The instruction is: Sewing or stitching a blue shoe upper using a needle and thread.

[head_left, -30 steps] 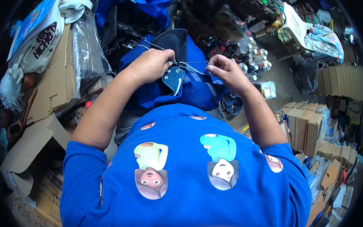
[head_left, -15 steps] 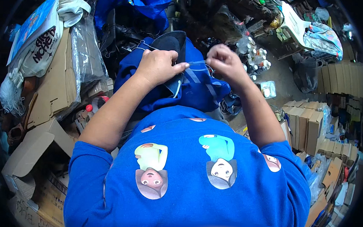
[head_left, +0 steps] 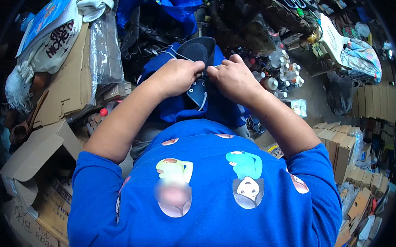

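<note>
On my lap, over blue cloth (head_left: 167,110), rests a dark navy shoe (head_left: 198,96) with pale-rimmed eyelets and a black insole showing inside. A white cord (head_left: 205,101) hangs from its eyelet flap, and another pale strand crosses behind my left hand. My left hand (head_left: 181,75) is closed in a pinch at the left edge of the shoe's opening. Close beside it, across a narrow gap, my right hand (head_left: 236,80) is also closed, thumb against fingers, at the shoe's right edge. Whatever thin thing its fingertips hold is hidden.
Flattened cardboard (head_left: 67,87) and a clear plastic sheet (head_left: 105,51) stand at the left, above an open cardboard box (head_left: 39,160). Several small bottles (head_left: 283,74) crowd the floor at the right, before a white chair (head_left: 332,39). Stacked brown boxes (head_left: 340,142) lie farther right.
My right hand has come left, from being held apart with a thin strand stretched between the hands, to the shoe beside my left hand. The whole view has shifted slightly.
</note>
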Motion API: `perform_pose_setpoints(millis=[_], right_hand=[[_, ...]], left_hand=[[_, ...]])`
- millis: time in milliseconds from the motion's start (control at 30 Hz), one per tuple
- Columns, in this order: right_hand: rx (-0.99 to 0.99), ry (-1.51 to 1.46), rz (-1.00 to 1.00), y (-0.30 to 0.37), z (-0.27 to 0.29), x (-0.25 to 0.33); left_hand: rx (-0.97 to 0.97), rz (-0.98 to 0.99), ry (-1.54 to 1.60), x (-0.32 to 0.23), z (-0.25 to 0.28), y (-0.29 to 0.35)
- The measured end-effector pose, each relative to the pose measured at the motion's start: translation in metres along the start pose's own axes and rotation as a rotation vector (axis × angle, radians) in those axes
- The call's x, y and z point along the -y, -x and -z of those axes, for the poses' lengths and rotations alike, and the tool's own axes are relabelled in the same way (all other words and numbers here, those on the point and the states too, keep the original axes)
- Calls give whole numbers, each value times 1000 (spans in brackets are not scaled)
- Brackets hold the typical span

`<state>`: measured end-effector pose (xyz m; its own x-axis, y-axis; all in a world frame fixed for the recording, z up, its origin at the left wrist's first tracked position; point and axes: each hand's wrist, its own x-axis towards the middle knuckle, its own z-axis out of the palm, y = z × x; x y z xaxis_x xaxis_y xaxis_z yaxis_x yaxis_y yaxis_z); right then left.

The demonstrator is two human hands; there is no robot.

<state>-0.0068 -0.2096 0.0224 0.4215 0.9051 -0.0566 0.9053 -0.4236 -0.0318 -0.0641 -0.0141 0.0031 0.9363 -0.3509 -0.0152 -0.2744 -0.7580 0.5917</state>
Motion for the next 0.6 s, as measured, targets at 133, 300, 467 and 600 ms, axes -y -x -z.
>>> perform_pose_setpoints(millis=[133, 300, 467, 600], right_hand=[[-1, -74, 100, -5, -2, -10], [-69, -198, -33, 33, -24, -50], [-192, -1321, -593, 55, -19, -93], [-505, -1964, -396, -15, 13, -24]], left_hand=[[6, -123, -90, 14, 5, 12], [-125, 81, -188, 45, 33, 82], [-505, 367, 564, 47, 65, 113], [-556, -43, 1100, -23, 65, 53]])
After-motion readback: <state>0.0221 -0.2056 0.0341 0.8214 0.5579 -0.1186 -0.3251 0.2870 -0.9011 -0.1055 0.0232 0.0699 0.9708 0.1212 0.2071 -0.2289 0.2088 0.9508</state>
